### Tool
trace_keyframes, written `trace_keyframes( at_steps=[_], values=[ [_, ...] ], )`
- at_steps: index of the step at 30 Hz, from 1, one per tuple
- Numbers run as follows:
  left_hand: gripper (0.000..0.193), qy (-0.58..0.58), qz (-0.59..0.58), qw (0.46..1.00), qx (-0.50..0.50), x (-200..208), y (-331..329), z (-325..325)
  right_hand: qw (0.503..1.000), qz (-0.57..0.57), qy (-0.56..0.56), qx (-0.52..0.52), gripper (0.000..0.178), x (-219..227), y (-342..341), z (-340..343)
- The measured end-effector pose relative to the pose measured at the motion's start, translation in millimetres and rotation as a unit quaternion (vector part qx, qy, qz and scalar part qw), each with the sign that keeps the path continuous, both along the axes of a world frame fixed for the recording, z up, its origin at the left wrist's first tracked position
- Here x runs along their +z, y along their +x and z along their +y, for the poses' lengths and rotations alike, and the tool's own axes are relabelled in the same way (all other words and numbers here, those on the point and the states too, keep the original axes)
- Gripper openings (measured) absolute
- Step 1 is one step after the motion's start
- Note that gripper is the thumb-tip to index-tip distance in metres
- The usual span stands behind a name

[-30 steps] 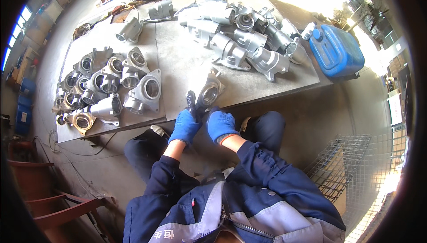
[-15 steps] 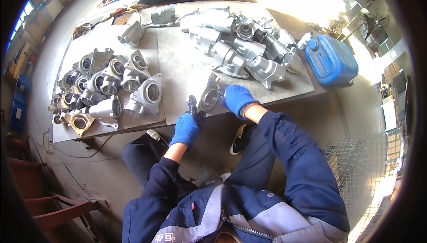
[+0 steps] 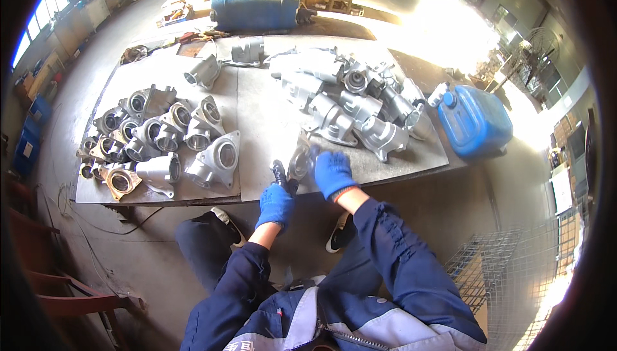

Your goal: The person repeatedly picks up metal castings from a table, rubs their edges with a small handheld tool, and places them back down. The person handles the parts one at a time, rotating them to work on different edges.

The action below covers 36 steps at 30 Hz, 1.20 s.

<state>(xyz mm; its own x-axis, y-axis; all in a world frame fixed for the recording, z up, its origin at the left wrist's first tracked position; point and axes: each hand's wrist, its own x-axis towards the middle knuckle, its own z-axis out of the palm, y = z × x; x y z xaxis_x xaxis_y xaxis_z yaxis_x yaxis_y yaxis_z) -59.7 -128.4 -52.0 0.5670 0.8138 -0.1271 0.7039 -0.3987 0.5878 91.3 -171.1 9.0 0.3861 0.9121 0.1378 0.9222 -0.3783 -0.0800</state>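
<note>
A grey metal casting [image 3: 299, 160] with a round bore stands at the front edge of the table, slightly blurred. My left hand [image 3: 276, 203], in a blue glove with dark fingertips, grips its near left side. Against its right side is my right hand [image 3: 333, 174], gloved alike, with fingers curled in; whether they hold a small thing there is hidden. Beyond my right hand lies a heap of grey metal castings [image 3: 331, 116]. On the left part of the table, several flanged castings [image 3: 154, 135] stand grouped, their bores showing.
The metal-topped table [image 3: 260, 119] spans the view ahead. A blue jerrycan [image 3: 475, 123] stands at its right end, and a blue barrel [image 3: 254, 9] lies beyond the far edge. Wire mesh [image 3: 495, 267] is at my lower right, a reddish-brown frame [image 3: 80, 305] at lower left.
The view has tilted up, so the table sits lower in the picture. My right hand has come a little closer to the casting; my left hand keeps its grip on it.
</note>
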Motion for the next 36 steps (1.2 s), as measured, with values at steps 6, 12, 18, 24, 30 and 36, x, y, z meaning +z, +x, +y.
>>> trace_keyframes(
  at_steps=[6,12,18,24,30,36],
  values=[
    [0.08,-0.025,0.007,1.0,-0.001,8,-3,-4,0.982,-0.187,-0.013,0.035,0.014,16,14,40],
    [0.081,-0.037,0.021,0.999,-0.014,11,-5,-2,0.993,-0.118,-0.023,-0.017,0.012,-17,-16,34],
    [0.048,0.114,-0.071,0.989,-0.067,45,-10,59,0.996,-0.085,-0.032,-0.015,0.013,-13,-25,30],
    [0.04,0.036,-0.141,0.943,-0.299,87,66,134,0.994,-0.056,-0.091,-0.031,0.017,6,-30,35],
    [0.048,-0.05,-0.101,0.949,-0.294,66,84,135,0.997,-0.064,-0.012,-0.03,0.009,8,-39,21],
    [0.044,-0.062,-0.118,0.956,-0.261,62,82,132,0.992,0.027,-0.117,-0.031,0.009,1,-65,2]
  ],
)
